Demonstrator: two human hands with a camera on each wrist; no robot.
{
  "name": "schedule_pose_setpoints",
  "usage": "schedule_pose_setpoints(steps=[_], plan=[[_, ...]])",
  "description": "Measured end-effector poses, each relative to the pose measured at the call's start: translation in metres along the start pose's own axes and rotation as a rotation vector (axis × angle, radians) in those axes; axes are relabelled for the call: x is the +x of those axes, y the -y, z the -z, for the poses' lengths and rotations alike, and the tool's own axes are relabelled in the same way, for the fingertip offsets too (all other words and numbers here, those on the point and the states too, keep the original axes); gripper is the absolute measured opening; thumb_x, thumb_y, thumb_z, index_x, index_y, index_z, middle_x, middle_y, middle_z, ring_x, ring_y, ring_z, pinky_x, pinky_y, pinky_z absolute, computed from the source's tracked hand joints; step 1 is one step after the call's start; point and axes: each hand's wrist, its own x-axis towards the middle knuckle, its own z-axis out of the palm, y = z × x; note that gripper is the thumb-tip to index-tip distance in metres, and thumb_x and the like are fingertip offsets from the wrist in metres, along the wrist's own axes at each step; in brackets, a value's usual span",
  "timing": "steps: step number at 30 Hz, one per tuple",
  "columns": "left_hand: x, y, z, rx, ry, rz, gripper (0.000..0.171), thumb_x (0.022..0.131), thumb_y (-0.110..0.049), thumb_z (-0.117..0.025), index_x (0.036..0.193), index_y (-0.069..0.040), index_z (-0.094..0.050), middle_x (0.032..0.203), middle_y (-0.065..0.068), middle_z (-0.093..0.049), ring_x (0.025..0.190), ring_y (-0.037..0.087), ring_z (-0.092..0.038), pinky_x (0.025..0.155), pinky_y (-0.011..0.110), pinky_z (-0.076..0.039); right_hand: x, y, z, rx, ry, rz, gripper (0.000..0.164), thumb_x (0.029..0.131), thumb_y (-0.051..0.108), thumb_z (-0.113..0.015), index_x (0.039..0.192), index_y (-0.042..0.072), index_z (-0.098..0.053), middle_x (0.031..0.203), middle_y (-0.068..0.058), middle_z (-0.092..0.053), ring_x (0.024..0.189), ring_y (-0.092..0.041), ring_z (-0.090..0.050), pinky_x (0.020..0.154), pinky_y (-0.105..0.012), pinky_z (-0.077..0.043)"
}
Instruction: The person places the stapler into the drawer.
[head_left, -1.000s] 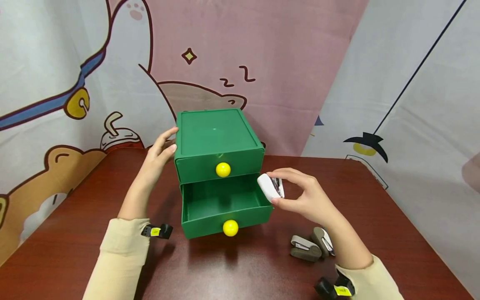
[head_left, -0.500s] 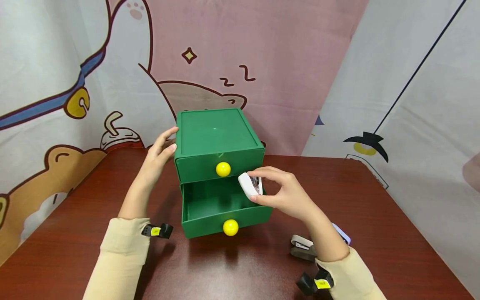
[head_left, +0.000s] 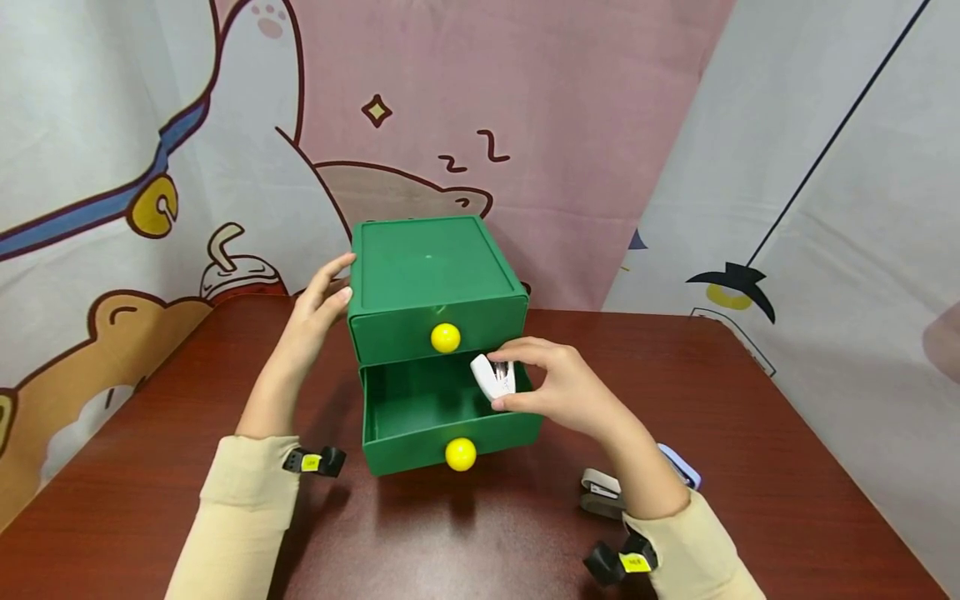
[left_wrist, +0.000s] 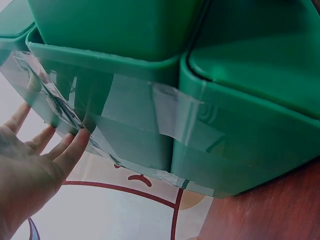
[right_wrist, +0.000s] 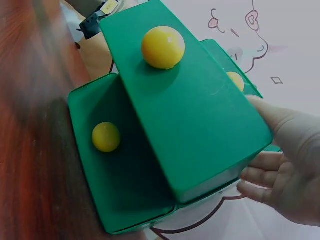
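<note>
Right hand (head_left: pixel 558 387) pinching a white stapler (head_left: pixel 489 380) at a pulled-out drawer (head_left: pixel 416 402); left hand (head_left: pixel 309 317) unclenched against the green cabinet (head_left: pixel 431 265).
The stapler is over the drawer's right part, and the left hand touches the cabinet's left side. Nearer than the right hand, on the counter (head_left: pixel 757 442), a partly hidden gray stapler (head_left: pixel 598 497) and a bluish thing (head_left: pixel 681 467) flank the right forearm (head_left: pixel 647 467).

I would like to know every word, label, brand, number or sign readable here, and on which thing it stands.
"Z": smaller letter, printed on the wall cloth.
"Z": larger letter, higher, same cloth.
Yellow label on the left wrist camera: too small to read.
Second yellow label on the right wrist camera: too small to read.
White stapler, green drawer box: no readable text.
</note>
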Motion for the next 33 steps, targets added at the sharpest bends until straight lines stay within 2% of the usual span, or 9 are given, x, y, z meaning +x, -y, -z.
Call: schedule_pose_setpoints(steps=[7,15,20,27,33], plan=[[0.000,0.000,0.000,0.013,-0.004,0.002,0.050,0.101,-0.022,-0.043,0.150,-0.014,-0.034,0.146,0.011,-0.036,0.134,0.025,-0.032,0.100,0.049,-0.030,0.002,0.009,0.003,-0.084,0.054,-0.058,0.052,0.073,0.025,-0.085,0.120,0.011,-0.068,0.119,-0.001,-0.062,0.107,-0.018,-0.054,0.078,-0.033,-0.048],[-0.001,0.001,0.000,0.015,-0.004,0.009,0.050,0.101,-0.023,-0.043,0.150,-0.015,-0.034,0.146,0.011,-0.036,0.134,0.024,-0.032,0.101,0.052,-0.029,0.000,0.011,0.003,-0.097,0.055,-0.059,0.053,0.075,0.024,-0.083,0.122,0.009,-0.066,0.122,-0.003,-0.062,0.113,-0.020,-0.054,0.088,-0.039,-0.046],[0.000,0.000,0.000,0.014,-0.004,0.007,0.051,0.101,-0.023,-0.043,0.150,-0.015,-0.034,0.145,0.011,-0.037,0.134,0.024,-0.033,0.100,0.050,-0.030,-0.004,0.009,0.005,-0.084,0.016,-0.034,0.046,0.078,0.023,-0.081,0.120,0.011,-0.068,0.121,0.001,-0.061,0.115,-0.017,-0.053,0.091,-0.040,-0.045],[0.000,0.000,0.000,0.014,-0.001,0.007,0.051,0.100,-0.023,-0.044,0.150,-0.015,-0.034,0.144,0.013,-0.038,0.134,0.025,-0.033,0.101,0.050,-0.030,-0.016,0.001,0.011,-0.035,-0.094,0.078,0.033,0.082,0.017,-0.077,0.115,0.015,-0.070,0.115,0.005,-0.064,0.110,-0.014,-0.056,0.090,-0.039,-0.046],[0.000,0.000,0.000,0.016,-0.004,0.004,0.051,0.100,-0.023,-0.044,0.150,-0.015,-0.034,0.145,0.012,-0.037,0.134,0.025,-0.032,0.101,0.051,-0.029,-0.031,-0.007,0.019,-0.055,-0.160,0.104,0.031,0.083,0.013,-0.076,0.113,0.015,-0.070,0.113,0.006,-0.064,0.108,-0.011,-0.057,0.090,-0.036,-0.046]])
